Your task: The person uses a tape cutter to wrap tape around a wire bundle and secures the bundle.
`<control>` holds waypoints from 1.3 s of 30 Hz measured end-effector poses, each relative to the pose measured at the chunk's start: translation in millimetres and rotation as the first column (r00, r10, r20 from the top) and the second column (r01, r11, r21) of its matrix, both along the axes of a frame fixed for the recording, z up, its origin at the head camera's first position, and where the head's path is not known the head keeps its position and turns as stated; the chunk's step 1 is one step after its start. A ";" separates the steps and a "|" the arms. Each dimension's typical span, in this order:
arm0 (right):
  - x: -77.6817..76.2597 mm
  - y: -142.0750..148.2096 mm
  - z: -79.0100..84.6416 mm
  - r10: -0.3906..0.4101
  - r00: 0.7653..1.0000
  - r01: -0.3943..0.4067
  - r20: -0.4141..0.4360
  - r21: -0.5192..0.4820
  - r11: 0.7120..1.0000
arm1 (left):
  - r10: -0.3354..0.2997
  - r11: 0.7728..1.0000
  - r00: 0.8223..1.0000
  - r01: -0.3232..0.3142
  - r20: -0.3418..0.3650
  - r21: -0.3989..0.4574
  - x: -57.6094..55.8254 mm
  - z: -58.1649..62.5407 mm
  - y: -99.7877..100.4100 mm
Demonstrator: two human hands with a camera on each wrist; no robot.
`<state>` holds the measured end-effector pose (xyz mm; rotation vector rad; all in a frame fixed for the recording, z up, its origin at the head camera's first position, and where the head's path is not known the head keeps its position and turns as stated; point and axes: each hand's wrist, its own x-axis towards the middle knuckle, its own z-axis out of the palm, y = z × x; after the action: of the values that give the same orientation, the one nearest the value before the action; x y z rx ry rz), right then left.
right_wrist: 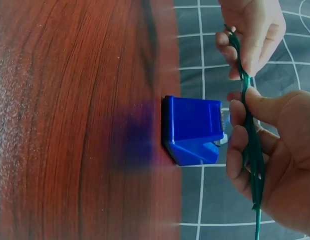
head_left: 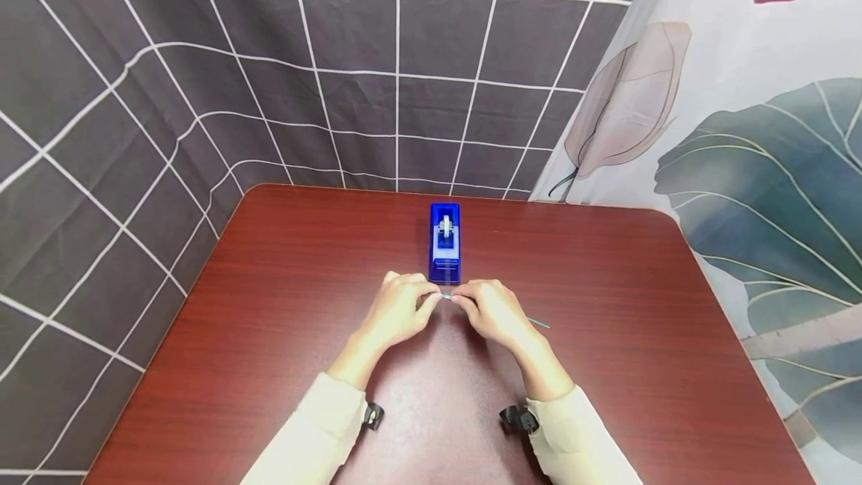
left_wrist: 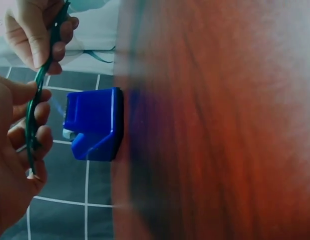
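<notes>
A thin bundle of green string [right_wrist: 255, 175] is stretched between both hands, just in front of a blue tape dispenser [head_left: 444, 271]. My left hand [head_left: 397, 310] pinches one end section between thumb and fingers. Close beside it, my right hand [head_left: 494, 311] grips the other section, with thumb and fingers curled round the strands. A loose green tail sticks out past the right hand in the head view. In the right wrist view the strands look gathered lengthwise. The dispenser stands on the table with a small tape roll [head_left: 446, 226] in it, and neither hand clearly touches it.
The reddish-brown wooden table [head_left: 289, 268] reaches back to a dark grey curtain [head_left: 350, 96] with white grid lines. A pale curtain with leaf prints [head_left: 761, 185] hangs at the right. Dark wrist cameras [head_left: 518, 420] sit at both cuffs.
</notes>
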<state>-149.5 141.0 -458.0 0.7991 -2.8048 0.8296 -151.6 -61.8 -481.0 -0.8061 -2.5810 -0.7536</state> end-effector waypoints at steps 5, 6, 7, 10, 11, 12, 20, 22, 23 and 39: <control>0.2 -0.1 1.2 0.012 0.998 -0.012 -0.059 0.004 1.000 | -0.004 0.999 0.998 0.007 0.068 -0.041 -1.3 6.3 1.2; 0.2 -0.2 1.4 0.015 0.998 -0.014 -0.068 0.005 1.000 | -0.009 0.999 0.996 0.012 0.088 -0.040 -1.2 7.0 1.5; 0.2 -0.2 1.5 0.016 0.997 -0.016 -0.072 0.004 1.000 | -0.013 0.999 0.994 0.017 0.108 -0.035 -1.1 7.6 1.9; -0.2 -0.3 0.7 0.021 0.997 -0.022 -0.078 -0.001 1.000 | -0.017 1.000 0.988 0.020 0.155 -0.017 -1.2 7.8 2.8; -0.3 -0.2 0.3 0.023 0.997 -0.024 -0.078 -0.003 1.000 | -0.020 1.000 0.986 0.021 0.167 -0.006 -1.2 8.0 2.8; -0.4 -0.1 -0.2 0.025 0.997 -0.025 -0.075 -0.006 1.000 | -0.019 1.000 0.985 0.019 0.172 0.003 -1.1 7.7 2.9; -2.5 -0.2 -2.4 0.037 0.998 -0.038 -0.047 -0.022 0.999 | -0.005 0.999 0.990 -0.002 0.138 0.045 -0.4 3.9 2.9; -2.6 0.0 -2.2 0.037 0.998 -0.038 -0.053 -0.028 0.999 | -0.001 0.999 0.992 -0.006 0.129 0.051 0.3 3.4 3.0; -2.6 0.2 -2.4 0.036 0.998 -0.038 -0.059 -0.032 0.999 | 0.001 0.999 0.992 -0.008 0.129 0.052 0.5 3.4 3.0; -4.2 -0.5 -6.5 0.013 0.998 -0.017 -0.069 -0.060 0.998 | -0.018 1.000 0.990 0.019 0.139 0.000 -2.2 7.8 0.3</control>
<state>-153.7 140.5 -464.5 0.8241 -2.7040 0.8672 -153.7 -61.5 -473.3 -0.8053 -2.7001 -0.8420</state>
